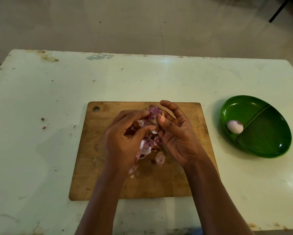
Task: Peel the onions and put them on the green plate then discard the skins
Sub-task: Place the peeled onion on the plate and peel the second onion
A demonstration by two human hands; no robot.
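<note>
Both hands meet over the wooden cutting board [176, 180]. My left hand [123, 141] curls its fingers round a bunch of purple onion skins [153, 112]. My right hand [178, 134] pinches the same bunch with thumb and fingers, palm turned up. More loose skins [146, 148] lie on the board under and between the hands. To the right stands the green divided plate [267, 141]. One peeled onion [234, 127] lies in its left compartment, against the divider.
The pale table [40, 133] is worn and stained, with a few skin scraps [43, 119] left of the board. Its far edge runs across the top of the view, with tiled floor [125, 22] beyond.
</note>
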